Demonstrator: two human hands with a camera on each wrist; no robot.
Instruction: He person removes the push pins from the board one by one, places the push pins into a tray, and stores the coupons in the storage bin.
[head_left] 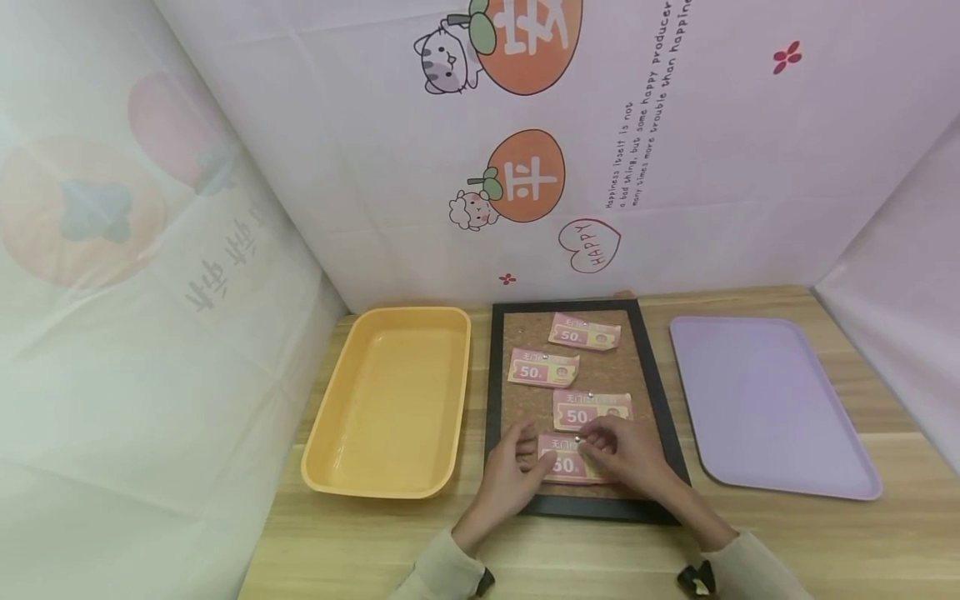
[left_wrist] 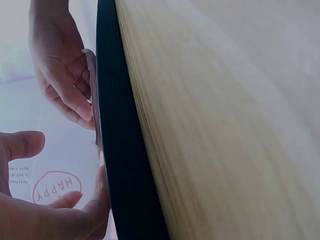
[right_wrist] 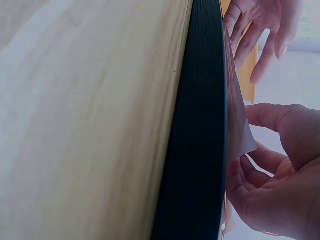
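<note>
A pink-and-yellow coupon marked 50 [head_left: 564, 467] lies on the near part of a black-framed cork board [head_left: 645, 367]. At its top edge, my right hand [head_left: 626, 454] pinches a small silver push pin [head_left: 577, 439] between thumb and fingertips. My left hand [head_left: 512, 477] is spread over the coupon's left side, its thumb and fingers apart. In the right wrist view, the coupon's near edge [right_wrist: 242, 125] curls up off the board and hides the tip of the right thumb [right_wrist: 270, 116]. Farther up are three similar coupons [head_left: 531, 372], each with a pin at its top.
To the left of the board stands a yellow tray [head_left: 382, 408], and to the right lies a flat lilac tray [head_left: 772, 400]. All sit on a wood-grain table [head_left: 585, 554]. A printed white cloth [head_left: 360, 167] hangs behind and along both sides.
</note>
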